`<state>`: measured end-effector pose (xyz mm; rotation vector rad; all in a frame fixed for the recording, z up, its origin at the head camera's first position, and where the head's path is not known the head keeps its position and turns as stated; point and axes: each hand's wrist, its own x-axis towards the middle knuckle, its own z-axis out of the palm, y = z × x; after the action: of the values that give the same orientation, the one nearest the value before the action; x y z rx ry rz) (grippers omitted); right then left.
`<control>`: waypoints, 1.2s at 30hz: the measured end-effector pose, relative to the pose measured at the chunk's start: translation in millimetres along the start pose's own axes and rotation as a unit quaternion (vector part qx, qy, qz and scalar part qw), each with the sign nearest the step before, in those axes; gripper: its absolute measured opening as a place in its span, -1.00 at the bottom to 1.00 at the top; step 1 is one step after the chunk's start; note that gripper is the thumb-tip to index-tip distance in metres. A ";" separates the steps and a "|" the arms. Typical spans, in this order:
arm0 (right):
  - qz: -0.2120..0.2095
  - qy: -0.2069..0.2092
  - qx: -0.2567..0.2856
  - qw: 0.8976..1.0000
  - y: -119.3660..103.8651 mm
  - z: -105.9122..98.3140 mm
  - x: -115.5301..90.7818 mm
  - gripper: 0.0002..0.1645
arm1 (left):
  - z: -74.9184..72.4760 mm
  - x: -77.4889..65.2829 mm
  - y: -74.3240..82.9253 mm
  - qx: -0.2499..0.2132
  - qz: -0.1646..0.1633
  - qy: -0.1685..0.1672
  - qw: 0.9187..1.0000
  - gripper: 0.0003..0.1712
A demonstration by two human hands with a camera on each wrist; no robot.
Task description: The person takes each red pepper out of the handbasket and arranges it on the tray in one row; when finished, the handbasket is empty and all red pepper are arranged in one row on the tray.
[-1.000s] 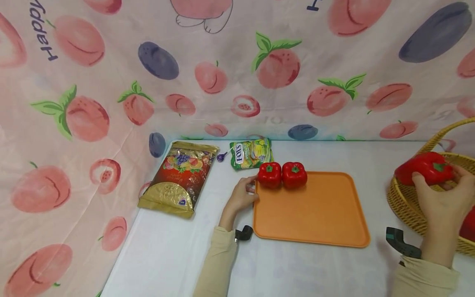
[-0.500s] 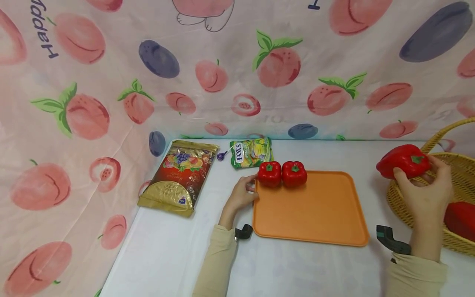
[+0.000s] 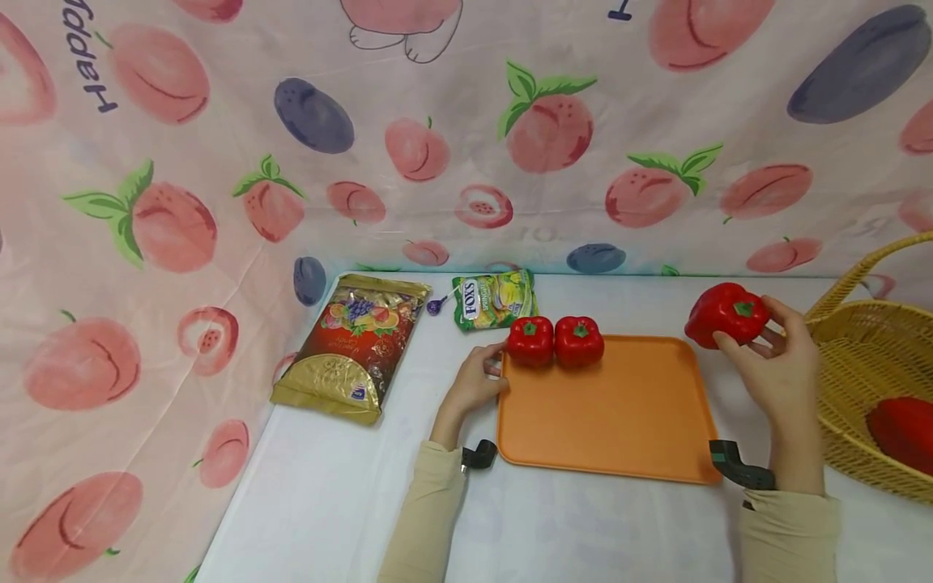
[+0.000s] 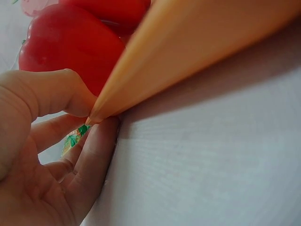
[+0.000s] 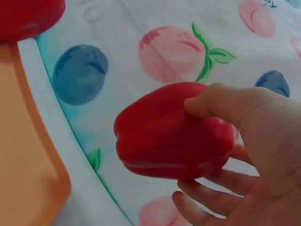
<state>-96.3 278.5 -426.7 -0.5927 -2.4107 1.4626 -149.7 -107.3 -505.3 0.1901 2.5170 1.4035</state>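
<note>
An orange tray (image 3: pixel 612 413) lies on the white table, with two red bell peppers (image 3: pixel 530 342) side by side in its back left corner. My left hand (image 3: pixel 475 384) pinches the tray's left edge; the left wrist view shows the thumb above the rim (image 4: pixel 106 106) and fingers beneath it. In my right hand (image 3: pixel 783 364) is another red bell pepper (image 5: pixel 174 132), gripped between thumb and fingers. It hangs in the air just beyond the tray's back right corner, its green stem showing in the head view.
To the right stands a wicker basket (image 3: pixel 849 348) with a tall handle and a red pepper (image 3: pixel 904 429) inside. A gold and red candy bag (image 3: pixel 353 348), a purple lollipop (image 3: pixel 436 306) and a green candy packet (image 3: pixel 496 300) lie at the back left. A fruit-print cloth hangs behind.
My right hand has carried the bell pepper leftward, from over the basket to near the tray's back right corner. The left hand has stayed on the tray's edge.
</note>
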 end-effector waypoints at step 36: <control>-0.135 -0.145 -0.010 0.980 8.3 59.6 -4.4 -0.08 | 0.6 1.4 -2.0 -0.001 0.008 0.000 1.000 -0.21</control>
<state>-115.7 233.2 -461.6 -0.0493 -2.5961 1.4938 -150.9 -107.5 -507.5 0.2095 2.5193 1.4108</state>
